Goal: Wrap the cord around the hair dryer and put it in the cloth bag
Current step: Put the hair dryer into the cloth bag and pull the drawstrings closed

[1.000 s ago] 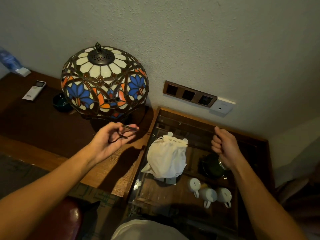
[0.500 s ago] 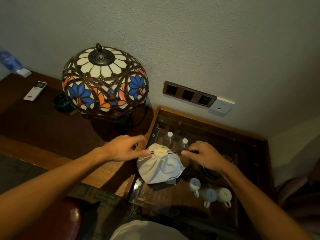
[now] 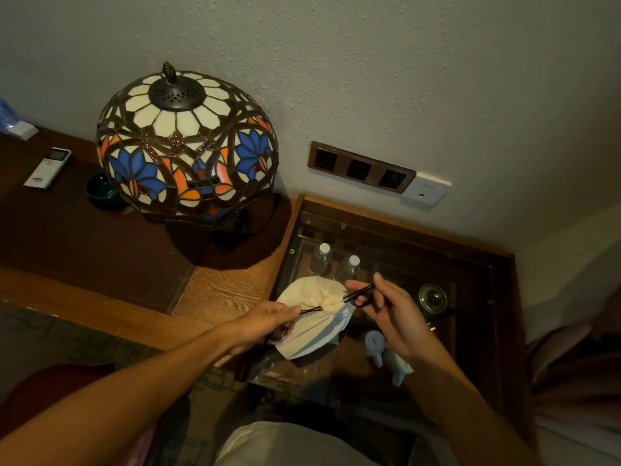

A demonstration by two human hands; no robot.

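Note:
A white cloth bag [image 3: 314,326] lies on the glass top [image 3: 396,264] of a wooden cabinet, its mouth gathered shut. Dark drawstrings [image 3: 356,295] run out of the gathered mouth to both sides. My left hand [image 3: 268,322] pinches the left string close to the bag. My right hand [image 3: 386,307] pinches the looped right string and holds it up and to the right. The hair dryer and its cord are hidden; the bag bulges as if something is inside.
A stained-glass lamp [image 3: 186,146] stands on the wooden desk [image 3: 218,290] left of the bag. Behind it lie a white remote [image 3: 48,167] and a dark bowl [image 3: 102,193]. Under the glass are two bottles [image 3: 321,258], white cups [image 3: 374,344] and a lid. Sockets [image 3: 361,169] sit on the wall.
My hands came down from wide apart to the bag's mouth, each holding a drawstring. The bag now lies nearer me, and my right hand has lifted its string up to the right.

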